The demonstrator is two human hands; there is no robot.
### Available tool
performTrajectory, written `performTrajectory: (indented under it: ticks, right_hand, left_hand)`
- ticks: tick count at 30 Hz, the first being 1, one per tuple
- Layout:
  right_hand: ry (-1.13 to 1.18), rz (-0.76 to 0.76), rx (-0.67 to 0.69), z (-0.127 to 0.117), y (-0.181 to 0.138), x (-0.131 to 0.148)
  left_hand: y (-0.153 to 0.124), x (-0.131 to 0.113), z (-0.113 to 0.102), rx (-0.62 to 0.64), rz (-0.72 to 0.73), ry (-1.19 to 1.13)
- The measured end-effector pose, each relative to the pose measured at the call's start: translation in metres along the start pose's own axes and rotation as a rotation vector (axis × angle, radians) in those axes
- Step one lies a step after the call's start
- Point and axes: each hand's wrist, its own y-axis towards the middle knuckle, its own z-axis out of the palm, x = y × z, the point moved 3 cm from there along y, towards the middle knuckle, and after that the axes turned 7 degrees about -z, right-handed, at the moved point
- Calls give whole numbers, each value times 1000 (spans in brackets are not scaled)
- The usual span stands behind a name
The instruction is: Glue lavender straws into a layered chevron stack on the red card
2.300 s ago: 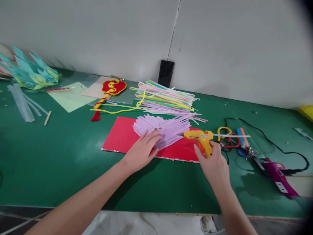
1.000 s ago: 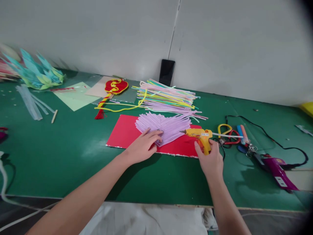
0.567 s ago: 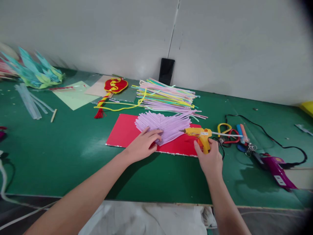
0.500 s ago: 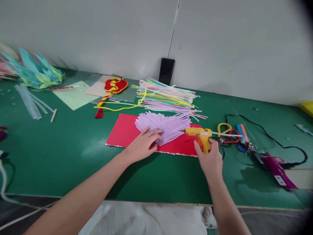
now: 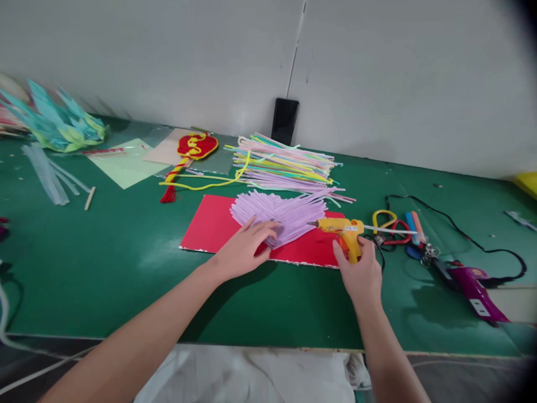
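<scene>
Head view: The left hand is palm down with its fingers slightly spread and bent, the thumb apart from them; the fingertips rest on the lower left part of a heart-shaped layer of lavender stems. This layer lies on a red board, which is placed on a green table. The right hand is closed around the handle of a yellow glue gun. The nozzle points left at the right edge of the layer; whether it makes contact cannot be told. A translucent glue stick projects from the rear of the gun. Behind the board lies a pile of multicolored stems, with a black phone leaning against the wall. A purple tool lies to the right.
</scene>
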Motion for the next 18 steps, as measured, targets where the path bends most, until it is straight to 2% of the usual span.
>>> performTrajectory:
  ticks: [18]
  right_hand:
    - [10, 24, 14, 2, 1, -2]
  left_hand:
    - [3, -1, 6, -23, 39, 105]
